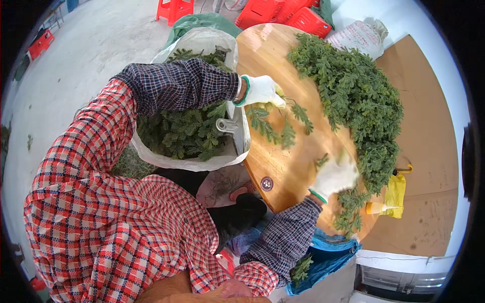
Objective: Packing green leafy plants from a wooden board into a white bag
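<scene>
My left hand [262,92], in a white glove with a green cuff, is closed on a sprig of evergreen [287,132] above the round wooden table [262,60]. The sprig's needled side shoots spread below and to the right of the fingers. My right hand [334,174], gloved the same way, is over the table nearer the right edge. Motion smears its fingers, so their grip does not show. A small green tip [322,160] appears beside its fingers. Just past that hand lie loose evergreen pieces [349,209].
A large pile of evergreen branches [353,91] covers the table's right side. Under my left arm stands a white sack [192,162] full of cut greenery. A blue bag [323,262] hangs by the table's lower edge, close to a glue bottle [380,207]. Red plastic stools [260,12] stand behind.
</scene>
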A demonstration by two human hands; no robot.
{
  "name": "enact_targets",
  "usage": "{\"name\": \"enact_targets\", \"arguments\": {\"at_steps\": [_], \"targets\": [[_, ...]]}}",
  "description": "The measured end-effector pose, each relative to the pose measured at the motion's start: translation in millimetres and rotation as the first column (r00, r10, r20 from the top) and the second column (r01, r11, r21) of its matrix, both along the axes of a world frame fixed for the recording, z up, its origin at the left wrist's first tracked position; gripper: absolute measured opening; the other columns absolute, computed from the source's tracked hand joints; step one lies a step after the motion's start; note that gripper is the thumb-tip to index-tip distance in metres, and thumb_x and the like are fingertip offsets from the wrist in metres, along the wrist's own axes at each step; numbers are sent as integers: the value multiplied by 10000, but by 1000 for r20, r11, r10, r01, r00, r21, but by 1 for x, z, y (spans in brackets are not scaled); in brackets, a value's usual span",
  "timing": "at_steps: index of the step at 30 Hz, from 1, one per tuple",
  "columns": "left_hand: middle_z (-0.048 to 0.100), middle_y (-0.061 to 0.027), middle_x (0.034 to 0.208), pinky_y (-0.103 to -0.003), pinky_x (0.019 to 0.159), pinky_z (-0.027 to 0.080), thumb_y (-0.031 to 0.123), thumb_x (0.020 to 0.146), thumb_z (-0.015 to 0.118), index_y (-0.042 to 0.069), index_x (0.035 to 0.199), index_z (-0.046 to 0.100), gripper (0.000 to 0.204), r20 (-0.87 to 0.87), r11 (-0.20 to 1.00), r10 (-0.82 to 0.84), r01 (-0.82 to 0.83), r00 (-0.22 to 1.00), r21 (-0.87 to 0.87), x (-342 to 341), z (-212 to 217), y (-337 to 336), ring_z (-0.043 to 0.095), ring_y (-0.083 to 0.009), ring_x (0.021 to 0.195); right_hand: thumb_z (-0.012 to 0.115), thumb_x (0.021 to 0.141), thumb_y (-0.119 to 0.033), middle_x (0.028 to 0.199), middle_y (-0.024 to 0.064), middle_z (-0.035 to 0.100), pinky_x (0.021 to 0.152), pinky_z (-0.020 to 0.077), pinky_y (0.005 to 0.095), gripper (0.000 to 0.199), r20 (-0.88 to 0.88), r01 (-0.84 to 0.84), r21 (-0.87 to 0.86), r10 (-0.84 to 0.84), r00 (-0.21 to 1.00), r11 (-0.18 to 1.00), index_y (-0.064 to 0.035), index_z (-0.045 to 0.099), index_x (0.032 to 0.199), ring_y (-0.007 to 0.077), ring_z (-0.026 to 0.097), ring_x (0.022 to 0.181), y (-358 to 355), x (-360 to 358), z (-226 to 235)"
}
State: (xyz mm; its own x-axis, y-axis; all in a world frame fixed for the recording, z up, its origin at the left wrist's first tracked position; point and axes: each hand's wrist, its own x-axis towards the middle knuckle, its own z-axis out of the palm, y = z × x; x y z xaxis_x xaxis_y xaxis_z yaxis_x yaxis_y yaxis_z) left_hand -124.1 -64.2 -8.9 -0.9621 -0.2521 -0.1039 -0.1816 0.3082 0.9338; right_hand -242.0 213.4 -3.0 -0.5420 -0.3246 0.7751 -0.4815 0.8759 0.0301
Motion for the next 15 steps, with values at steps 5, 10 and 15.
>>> {"name": "enact_targets", "arguments": {"at_steps": [5, 10, 15], "targets": [[648, -19, 900, -257, 598, 487, 266, 841, 670, 38, 1058, 627, 317, 20, 935, -38, 29, 999, 354, 3, 2, 3, 605, -119, 702, 613, 821, -346, 974, 70, 665, 819, 394, 476, 269, 254, -519, 39, 494, 831, 854, -168, 679, 1011, 319, 556, 961, -66, 47, -9], [656, -53, 916, -263, 663, 518, 236, 858, 664, 16, 1048, 624, 293, 4, 864, -72, 61, 997, 500, 2, -3, 0, 646, -154, 787, 616, 800, -346, 933, -16, 658, 865, 347, 466, 173, 302, -505, 189, 440, 846, 842, -233, 696, 903, 249, 547, 967, -69, 46, -24], [654, -62, 895, -258, 606, 517, 219, 870, 651, 11, 1016, 624, 255, -10, 760, -47, 42, 999, 649, 5, -10, 4, 649, -152, 747, 593, 822, -356, 981, -8, 649, 879, 351, 492, 175, 251, -398, 233, 341, 906, 887, -251, 691, 921, 261, 548, 988, -56, 18, -32]]}}
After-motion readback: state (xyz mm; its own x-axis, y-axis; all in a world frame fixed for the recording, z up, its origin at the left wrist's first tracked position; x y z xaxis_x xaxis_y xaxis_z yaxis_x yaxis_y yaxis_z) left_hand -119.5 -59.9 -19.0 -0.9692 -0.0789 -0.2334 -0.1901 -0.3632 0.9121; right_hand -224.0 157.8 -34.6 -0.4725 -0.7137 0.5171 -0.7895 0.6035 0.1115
